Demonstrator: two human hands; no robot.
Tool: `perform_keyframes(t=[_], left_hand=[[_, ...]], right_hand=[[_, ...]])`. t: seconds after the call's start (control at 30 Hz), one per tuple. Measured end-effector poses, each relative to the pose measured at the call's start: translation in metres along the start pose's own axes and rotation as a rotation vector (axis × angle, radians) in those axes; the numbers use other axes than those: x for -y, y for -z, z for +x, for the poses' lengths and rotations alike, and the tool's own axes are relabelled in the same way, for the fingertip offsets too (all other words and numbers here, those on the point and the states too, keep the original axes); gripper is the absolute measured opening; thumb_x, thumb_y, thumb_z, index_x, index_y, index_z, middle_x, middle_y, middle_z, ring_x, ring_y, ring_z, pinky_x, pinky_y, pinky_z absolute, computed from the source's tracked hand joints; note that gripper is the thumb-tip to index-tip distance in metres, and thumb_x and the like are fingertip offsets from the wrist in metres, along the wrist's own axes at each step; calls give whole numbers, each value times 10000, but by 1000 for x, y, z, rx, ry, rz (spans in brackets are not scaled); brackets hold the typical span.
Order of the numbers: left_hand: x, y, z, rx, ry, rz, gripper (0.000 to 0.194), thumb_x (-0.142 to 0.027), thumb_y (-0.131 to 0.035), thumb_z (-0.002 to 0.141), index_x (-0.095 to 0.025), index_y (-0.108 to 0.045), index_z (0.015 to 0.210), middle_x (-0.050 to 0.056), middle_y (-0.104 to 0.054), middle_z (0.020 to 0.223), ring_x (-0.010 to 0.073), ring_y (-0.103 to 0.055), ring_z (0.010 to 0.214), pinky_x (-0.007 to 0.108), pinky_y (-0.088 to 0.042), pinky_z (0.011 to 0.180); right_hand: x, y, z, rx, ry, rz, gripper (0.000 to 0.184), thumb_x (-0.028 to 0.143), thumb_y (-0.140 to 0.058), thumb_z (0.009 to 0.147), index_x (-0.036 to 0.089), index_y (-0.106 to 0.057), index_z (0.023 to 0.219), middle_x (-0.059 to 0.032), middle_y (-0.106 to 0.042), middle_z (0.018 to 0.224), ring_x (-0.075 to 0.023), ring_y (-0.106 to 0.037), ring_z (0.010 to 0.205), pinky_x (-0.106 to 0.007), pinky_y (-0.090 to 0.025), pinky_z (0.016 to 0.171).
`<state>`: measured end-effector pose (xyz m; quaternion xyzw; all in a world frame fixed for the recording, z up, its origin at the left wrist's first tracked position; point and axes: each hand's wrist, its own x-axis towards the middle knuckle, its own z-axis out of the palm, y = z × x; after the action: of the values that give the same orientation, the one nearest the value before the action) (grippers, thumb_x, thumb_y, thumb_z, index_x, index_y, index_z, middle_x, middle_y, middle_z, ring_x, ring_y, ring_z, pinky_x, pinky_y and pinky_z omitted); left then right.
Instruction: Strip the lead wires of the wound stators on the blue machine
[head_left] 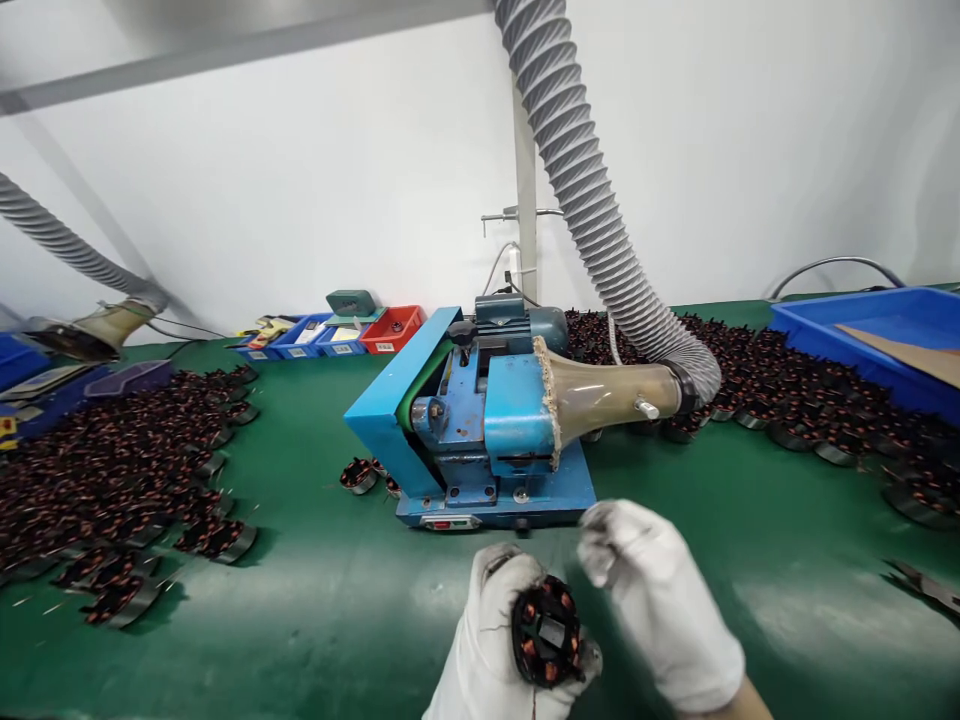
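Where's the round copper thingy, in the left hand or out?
In: the left hand holds the round part, glove showing on both sides.

This was a factory workshop. Beyond the gloved fingers (598,545) stood a blue belt machine (457,420) with a motor (510,312), and a ribbed grey hose (592,180) rose from the nozzle (611,395) at its side. Copper-wound parts (120,450) lay massed, as in batch production, on the green surface (300,630) to the fingers' left and right, with small plastic bins (345,343) farther off.
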<state>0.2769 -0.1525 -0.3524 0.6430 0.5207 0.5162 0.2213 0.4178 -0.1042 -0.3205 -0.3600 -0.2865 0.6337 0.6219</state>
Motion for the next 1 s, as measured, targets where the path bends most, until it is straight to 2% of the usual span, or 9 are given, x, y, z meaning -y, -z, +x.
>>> perform_keyframes(t=[0.07, 0.1, 0.17, 0.3, 0.37, 0.47, 0.6, 0.87, 1.0], left_hand=[[-1, 1, 5, -36, 97, -74, 627, -82, -695, 534, -288, -508, 1096, 29, -493, 1097, 198, -564, 946, 315, -500, 811], [-2, 1, 7, -59, 161, -120, 637, -72, -706, 516, -285, -524, 1088, 27, -506, 1113, 202, -566, 965, 315, -486, 839], [-1, -2, 13, -89, 324, -237, 646, -74, -724, 496, -277, -548, 1084, 28, -550, 1121, 224, -574, 1000, 332, -462, 887], [10, -18, 25, -100, 574, -519, 577, -112, -703, 569, -258, -526, 1099, 39, -630, 1089, 235, -605, 997, 357, -469, 896], [17, -28, 34, -107, 600, -534, 550, -128, -711, 600, -246, -507, 1097, 53, -643, 1093, 220, -614, 993, 348, -477, 895], [24, -43, 49, -141, 621, -634, 477, -164, -707, 621, -233, -506, 1048, 51, -672, 1016, 194, -642, 915, 333, -505, 852], [25, -52, 62, -271, 660, -906, 383, -157, -684, 583, -226, -519, 922, 10, -697, 869, 158, -662, 797, 287, -535, 771], [20, -55, 72, -306, 696, -968, 325, -186, -677, 576, -223, -531, 865, 0, -694, 803, 145, -659, 748, 277, -531, 742], [19, -60, 69, -334, 709, -1020, 309, -256, -697, 579, -226, -531, 838, 21, -696, 809, 173, -668, 758, 326, -538, 761]], right_hand=[[-1, 6, 3, -132, 38, 159, 168, 342, -756, 693, 189, -692, 662, 28, -602, 620, -76, -508, 513, -162, -442, 472], [-4, 8, 3, -168, 46, 150, 159, 345, -744, 710, 194, -699, 687, 19, -631, 650, -84, -545, 545, -167, -472, 513], [-15, 5, 0, -148, 33, 3, 196, 373, -756, 687, 195, -719, 759, -27, -704, 734, -139, -636, 653, -212, -530, 618], [-42, -12, -3, -54, 22, -374, 577, 389, -830, 504, 185, -688, 1024, -116, -725, 1016, -311, -659, 955, -386, -545, 829], [-50, -20, 3, -74, 23, -552, 605, 406, -775, 584, 177, -636, 1126, -118, -701, 1085, -317, -631, 1024, -422, -511, 894], [-50, -27, 17, -124, 48, -674, 537, 451, -699, 675, 173, -630, 1130, -108, -699, 1090, -303, -629, 1030, -417, -500, 907], [-41, -31, 30, -125, 58, -688, 473, 487, -702, 660, 176, -686, 1016, -91, -732, 979, -295, -672, 913, -376, -538, 828], [-38, -33, 34, -162, 31, -674, 484, 483, -717, 644, 161, -688, 1004, -107, -736, 966, -305, -677, 890, -391, -544, 808], [-37, -29, 34, -159, 62, -725, 462, 472, -708, 647, 160, -699, 988, -119, -739, 963, -311, -673, 914, -413, -540, 826]])
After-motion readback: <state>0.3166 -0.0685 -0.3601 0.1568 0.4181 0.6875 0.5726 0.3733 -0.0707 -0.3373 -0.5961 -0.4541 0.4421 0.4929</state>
